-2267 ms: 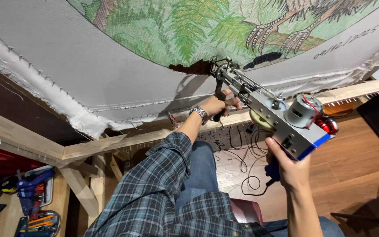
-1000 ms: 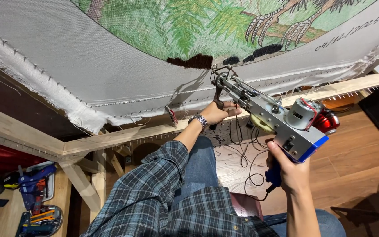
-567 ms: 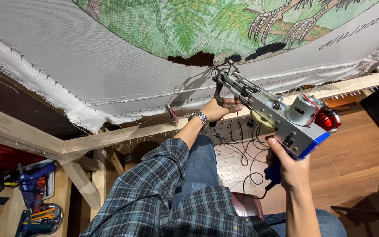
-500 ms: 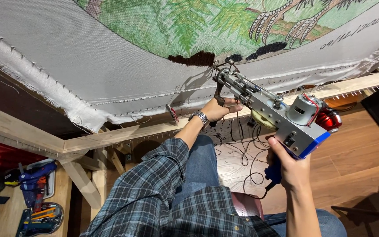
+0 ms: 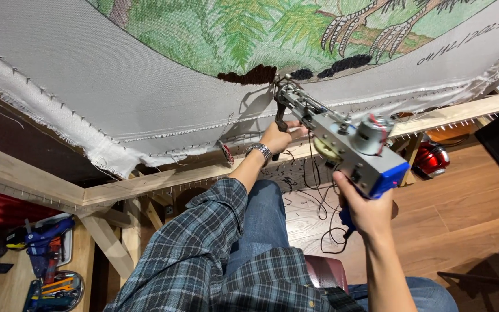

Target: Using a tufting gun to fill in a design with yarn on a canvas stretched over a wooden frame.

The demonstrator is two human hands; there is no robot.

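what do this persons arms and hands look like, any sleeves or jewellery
The left arm wears a plaid flannel sleeve in dark blue, grey and white, with the cuff ending short of the wrist. A silver metal-link watch sits on that wrist. The left hand is bare, with no glove. The right arm is bare along all that shows, with no sleeve, and the right hand has no glove or visible ring.

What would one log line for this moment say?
left hand: holds front handle | right hand: holds rear grip | tufting gun: tip on cloth by dark patch
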